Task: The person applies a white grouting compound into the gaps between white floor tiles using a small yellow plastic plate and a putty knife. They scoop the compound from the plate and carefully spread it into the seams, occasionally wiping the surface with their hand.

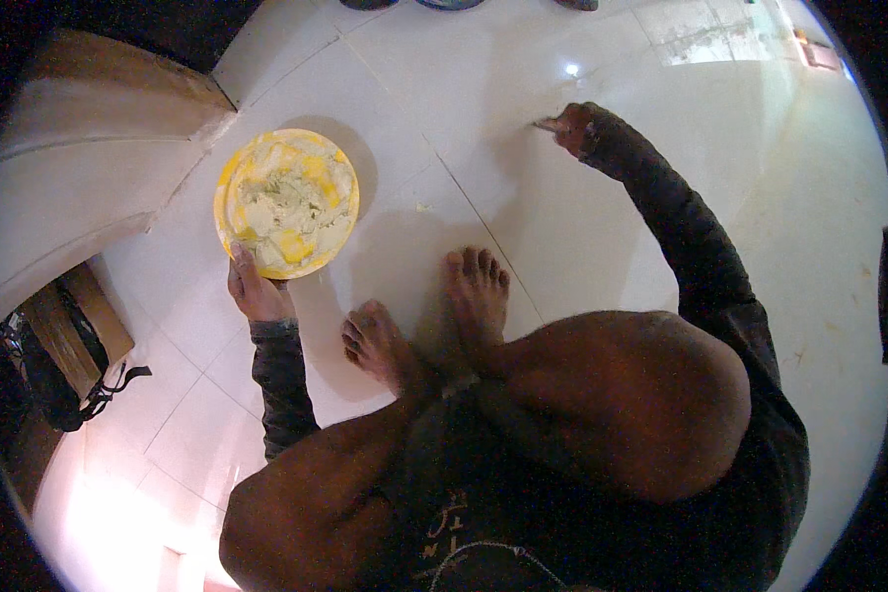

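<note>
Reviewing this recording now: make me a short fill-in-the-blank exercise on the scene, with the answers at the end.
1. The left hand holds a round dish whose rim is coloured ____.
2. The right hand is out to the dish's ____ side.
3. Both feet are ____, toes showing.
4. The floor is laid with pale ____.

Missing words: yellow; right; bare; tiles
</note>
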Demonstrator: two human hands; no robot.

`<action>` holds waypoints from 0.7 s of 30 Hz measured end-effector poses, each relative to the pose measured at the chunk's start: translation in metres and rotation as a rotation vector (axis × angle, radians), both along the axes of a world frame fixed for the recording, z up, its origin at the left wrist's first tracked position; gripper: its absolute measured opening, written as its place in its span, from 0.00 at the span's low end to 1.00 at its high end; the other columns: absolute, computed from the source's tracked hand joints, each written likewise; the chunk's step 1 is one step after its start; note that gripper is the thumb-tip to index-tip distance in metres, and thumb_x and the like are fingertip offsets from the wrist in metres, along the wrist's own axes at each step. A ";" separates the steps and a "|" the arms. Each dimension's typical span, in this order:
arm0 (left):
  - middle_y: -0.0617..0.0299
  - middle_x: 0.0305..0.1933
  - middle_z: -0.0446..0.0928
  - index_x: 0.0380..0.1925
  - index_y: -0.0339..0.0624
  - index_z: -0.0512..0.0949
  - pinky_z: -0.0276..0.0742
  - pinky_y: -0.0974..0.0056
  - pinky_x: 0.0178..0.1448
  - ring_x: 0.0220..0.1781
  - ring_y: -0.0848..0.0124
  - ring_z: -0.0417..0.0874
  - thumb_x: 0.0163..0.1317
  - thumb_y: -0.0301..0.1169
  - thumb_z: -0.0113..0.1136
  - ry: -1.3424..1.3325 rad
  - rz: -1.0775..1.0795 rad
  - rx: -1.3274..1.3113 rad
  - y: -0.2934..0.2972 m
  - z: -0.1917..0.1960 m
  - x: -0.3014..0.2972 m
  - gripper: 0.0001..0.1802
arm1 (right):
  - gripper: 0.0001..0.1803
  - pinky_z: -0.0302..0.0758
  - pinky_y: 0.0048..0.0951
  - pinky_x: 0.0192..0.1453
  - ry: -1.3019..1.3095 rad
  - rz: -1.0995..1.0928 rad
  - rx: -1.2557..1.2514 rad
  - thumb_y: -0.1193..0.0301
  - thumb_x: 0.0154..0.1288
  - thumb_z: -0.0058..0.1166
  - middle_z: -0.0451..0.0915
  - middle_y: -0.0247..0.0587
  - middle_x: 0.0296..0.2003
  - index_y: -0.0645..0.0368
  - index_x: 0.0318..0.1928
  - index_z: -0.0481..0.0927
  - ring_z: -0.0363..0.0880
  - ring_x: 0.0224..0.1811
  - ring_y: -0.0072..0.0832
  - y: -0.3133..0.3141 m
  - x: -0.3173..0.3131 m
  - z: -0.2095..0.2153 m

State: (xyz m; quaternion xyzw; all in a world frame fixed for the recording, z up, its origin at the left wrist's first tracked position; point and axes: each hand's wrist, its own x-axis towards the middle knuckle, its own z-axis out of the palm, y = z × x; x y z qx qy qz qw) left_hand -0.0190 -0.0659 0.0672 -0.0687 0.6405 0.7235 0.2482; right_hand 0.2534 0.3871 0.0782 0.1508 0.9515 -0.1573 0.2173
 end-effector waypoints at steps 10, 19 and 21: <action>0.50 0.59 0.76 0.63 0.36 0.69 0.87 0.51 0.48 0.55 0.54 0.83 0.72 0.43 0.51 -0.051 -0.073 0.000 0.000 0.023 0.002 0.27 | 0.23 0.80 0.50 0.45 -0.009 -0.050 -0.074 0.71 0.59 0.48 0.82 0.51 0.41 0.52 0.56 0.79 0.81 0.42 0.50 -0.104 -0.038 0.046; 0.50 0.62 0.74 0.67 0.39 0.63 0.90 0.52 0.45 0.55 0.57 0.84 0.74 0.45 0.48 -0.039 -0.310 0.069 0.028 0.059 0.000 0.29 | 0.24 0.80 0.48 0.41 0.285 -0.110 -0.258 0.67 0.62 0.52 0.83 0.52 0.35 0.50 0.60 0.76 0.81 0.34 0.52 -0.172 0.019 0.003; 0.50 0.62 0.74 0.68 0.39 0.61 0.89 0.52 0.46 0.55 0.57 0.84 0.74 0.46 0.48 -0.061 -0.362 -0.004 0.027 0.070 -0.010 0.30 | 0.21 0.80 0.44 0.37 0.158 -0.379 -0.584 0.62 0.65 0.52 0.83 0.51 0.33 0.52 0.57 0.76 0.81 0.30 0.49 -0.195 0.023 0.003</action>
